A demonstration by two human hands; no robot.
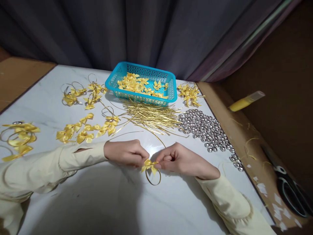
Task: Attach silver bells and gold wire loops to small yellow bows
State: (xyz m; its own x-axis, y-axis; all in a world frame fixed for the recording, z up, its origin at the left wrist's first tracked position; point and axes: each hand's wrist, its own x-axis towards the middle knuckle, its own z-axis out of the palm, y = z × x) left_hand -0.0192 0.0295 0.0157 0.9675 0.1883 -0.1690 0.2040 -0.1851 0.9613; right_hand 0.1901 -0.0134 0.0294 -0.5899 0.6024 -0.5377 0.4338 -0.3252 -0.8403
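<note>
Low over the near middle of the white table, my two hands meet at a yellow ribbon bow (149,166). My left hand (128,152) is closed, its fingertips pinching the bow's left side. From the right, my right hand (182,160) pinches the bow's other edge between thumb and finger. A loop of gold wire tie (153,184) hangs below the bow. Just behind my hands lies a heap of gold wire ties (154,117). Whether a bell is in the bow is hidden by my fingers.
A turquoise basket (144,100) with yellow bows stands at the back. Small silver bells (205,129) are heaped at right. Finished-looking bows with wire loops (22,138) lie at left, loose bows (84,133) nearer. Black scissors (290,192) and a yellow tube (246,101) sit beyond the table's right edge.
</note>
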